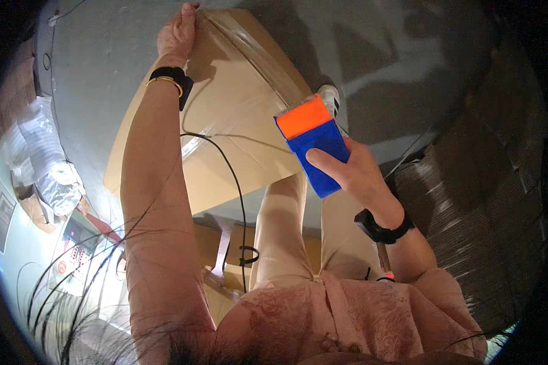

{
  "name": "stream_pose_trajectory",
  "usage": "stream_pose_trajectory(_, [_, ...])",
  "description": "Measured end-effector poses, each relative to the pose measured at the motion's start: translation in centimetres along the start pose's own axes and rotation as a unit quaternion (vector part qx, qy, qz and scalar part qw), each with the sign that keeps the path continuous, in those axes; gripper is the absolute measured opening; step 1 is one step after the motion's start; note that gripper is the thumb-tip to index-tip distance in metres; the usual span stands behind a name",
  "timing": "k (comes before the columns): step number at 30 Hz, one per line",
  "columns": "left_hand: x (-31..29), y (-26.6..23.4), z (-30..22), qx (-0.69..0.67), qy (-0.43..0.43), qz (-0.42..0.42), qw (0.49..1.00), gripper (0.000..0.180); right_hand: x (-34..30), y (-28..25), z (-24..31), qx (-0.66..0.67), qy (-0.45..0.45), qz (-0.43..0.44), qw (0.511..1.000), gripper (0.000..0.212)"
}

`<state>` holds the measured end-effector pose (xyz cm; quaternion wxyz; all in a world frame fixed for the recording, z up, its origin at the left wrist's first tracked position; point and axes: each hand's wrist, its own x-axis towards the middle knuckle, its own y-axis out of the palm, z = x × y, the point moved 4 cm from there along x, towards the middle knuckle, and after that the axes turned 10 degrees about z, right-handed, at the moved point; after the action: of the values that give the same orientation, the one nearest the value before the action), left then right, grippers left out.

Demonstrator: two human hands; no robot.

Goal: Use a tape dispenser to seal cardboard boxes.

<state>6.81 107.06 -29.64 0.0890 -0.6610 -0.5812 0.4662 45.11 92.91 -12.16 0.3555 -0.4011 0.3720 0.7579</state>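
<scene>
Both hands' fingers are clamped: right hand (pixel 360 176) on the blue-and-orange block (pixel 315 146) slanting far-left toward cardboard (pixel 228 106), left hand (pixel 177 35) on its far edge.

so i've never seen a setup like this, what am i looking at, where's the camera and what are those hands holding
There's no machine here: a person works bare-handed. The single picture comes from a wide camera on their head, looking down, so edges bend and their own legs show below. The picture's left is their left.

The left hand is at the far corner of a big sheet of cardboard; how firmly it grips is hard to tell. The right hand holds a blue and orange block. Clear tape runs along the cardboard, and a black cable hangs in front of it.
</scene>
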Motion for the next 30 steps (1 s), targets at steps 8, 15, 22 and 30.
stream_pose_trajectory(8, [-0.3, 0.6, -0.9, 0.043, -0.006, -0.01, 0.999, 0.077, -0.4, 0.5, 0.4, 0.058, 0.023, 0.028, 0.998, 0.049])
stream_pose_trajectory(15, [1.2, -0.6, 1.9, 0.083, -0.072, -0.016, 0.994, 0.087, 1.1, 1.4, -0.7, 0.05, 0.016, 0.024, 0.998, 0.045])
stream_pose_trajectory(22, [1.2, -0.5, 1.0, 0.107, -0.052, 0.024, 0.993, 0.089, 3.6, 1.0, -4.5, 0.001, 0.05, 0.009, 0.999, 0.053])
stream_pose_trajectory(30, [-0.6, -0.6, -3.8, 0.09, -0.014, 0.054, 0.994, 0.077, 1.5, -1.7, -10.5, -0.085, 0.124, -0.008, 0.989, 0.049])
